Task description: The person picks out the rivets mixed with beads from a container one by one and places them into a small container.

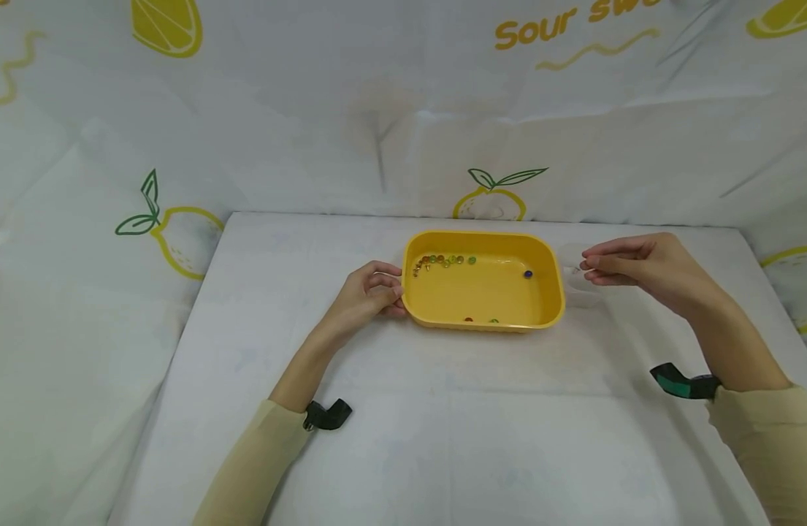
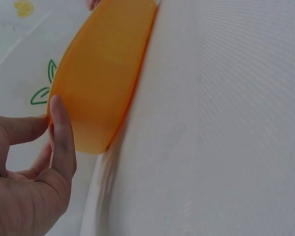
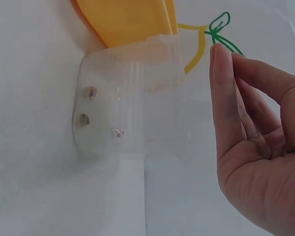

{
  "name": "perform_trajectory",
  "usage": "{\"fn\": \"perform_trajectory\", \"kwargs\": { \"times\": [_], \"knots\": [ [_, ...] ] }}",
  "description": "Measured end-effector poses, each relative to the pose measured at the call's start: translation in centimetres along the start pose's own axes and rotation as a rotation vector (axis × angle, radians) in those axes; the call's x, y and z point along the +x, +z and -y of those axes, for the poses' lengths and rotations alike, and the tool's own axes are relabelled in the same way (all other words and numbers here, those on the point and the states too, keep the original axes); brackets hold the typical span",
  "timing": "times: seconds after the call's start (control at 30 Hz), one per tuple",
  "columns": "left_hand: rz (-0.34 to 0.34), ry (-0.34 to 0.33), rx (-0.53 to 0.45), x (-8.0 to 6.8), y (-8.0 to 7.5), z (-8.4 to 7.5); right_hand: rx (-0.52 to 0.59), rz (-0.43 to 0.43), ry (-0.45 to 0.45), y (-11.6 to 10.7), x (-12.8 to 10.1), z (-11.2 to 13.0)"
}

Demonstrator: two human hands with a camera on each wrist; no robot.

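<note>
A yellow plastic basin [image 1: 482, 288] stands near the back of the table, and my left hand [image 1: 366, 292] pinches its left rim. Several amber and green glass marbles [image 1: 440, 258] lie along its back left inside. A dark blue marble [image 1: 528, 275] sits toward the right, and parts of two more show at the front wall. Against the basin's right side is a clear plastic container [image 3: 162, 118], with two marbles [image 3: 90, 92] at its bottom and a small shiny piece [image 3: 118, 132] higher up. Above this container hovers my right hand [image 1: 659, 270], fingers nearly straight, nothing visible between the tips.
A white cloth covers the table [image 1: 410, 424]. Behind it hangs a white curtain [image 1: 311, 109] printed with lemons and lettering. Each wrist wears a black band [image 1: 327, 415] near the cuff of a beige sleeve [image 1: 255, 467].
</note>
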State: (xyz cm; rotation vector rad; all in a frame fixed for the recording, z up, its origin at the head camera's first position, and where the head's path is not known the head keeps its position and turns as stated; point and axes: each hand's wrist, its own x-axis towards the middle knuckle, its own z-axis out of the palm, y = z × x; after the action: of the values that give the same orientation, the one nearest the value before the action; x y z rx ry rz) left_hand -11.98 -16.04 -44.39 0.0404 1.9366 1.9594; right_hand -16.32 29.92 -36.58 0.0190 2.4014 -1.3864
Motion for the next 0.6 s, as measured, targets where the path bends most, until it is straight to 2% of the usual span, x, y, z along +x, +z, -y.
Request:
{"fn": "perform_trajectory", "kwargs": {
  "times": [0.6],
  "knots": [
    [0.005,-0.001,0.003,-0.1,0.0,-0.1,-0.039,0.04,-0.054,2.9,1.8,2.9]
  ]
}}
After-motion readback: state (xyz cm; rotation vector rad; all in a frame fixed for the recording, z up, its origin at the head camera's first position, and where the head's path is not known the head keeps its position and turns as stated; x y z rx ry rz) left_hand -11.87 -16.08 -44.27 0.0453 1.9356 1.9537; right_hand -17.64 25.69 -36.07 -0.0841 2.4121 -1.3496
